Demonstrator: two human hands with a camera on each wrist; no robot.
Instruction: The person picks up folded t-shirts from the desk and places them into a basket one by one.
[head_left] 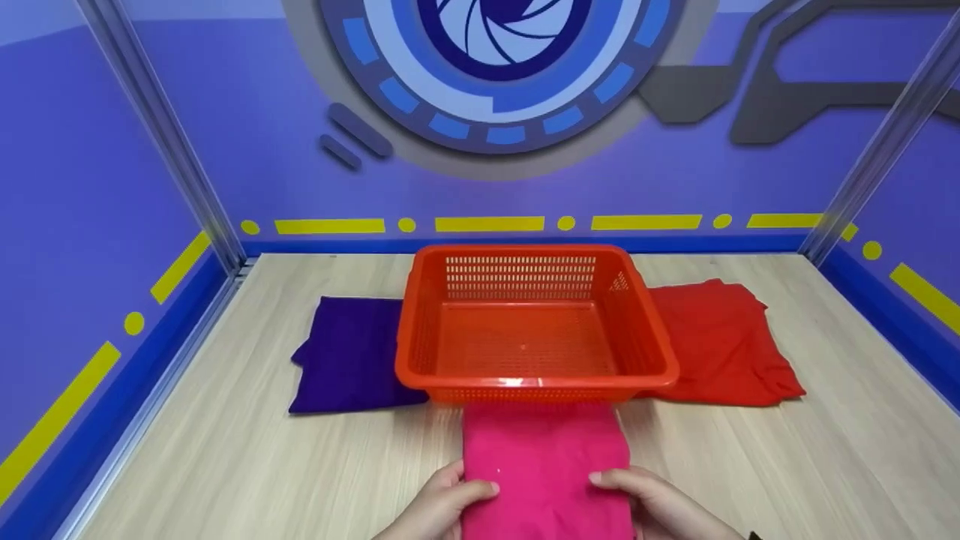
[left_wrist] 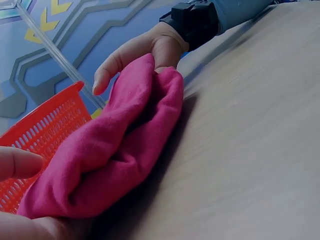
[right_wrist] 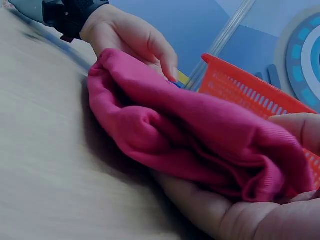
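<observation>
A pale wood-grain tabletop (head_left: 225,465) spreads beneath the left hand (head_left: 446,502) and right hand (head_left: 660,502). Just beyond them stands an orange-red plastic basket (head_left: 525,341). Between the hands is a folded pink cloth (head_left: 547,465). Beside the basket lie a red cloth (head_left: 720,349), ahead of the right hand, and a purple cloth (head_left: 352,356), ahead of the left. Each hand grips one side of the pink cloth, thumb on top, fingers underneath.

Lab-type booth (head_left: 67,187), by looks: printed blue panels (head_left: 225,90), metal corner posts (head_left: 155,112), wood-grain tbl. (head_left: 225,465)
</observation>
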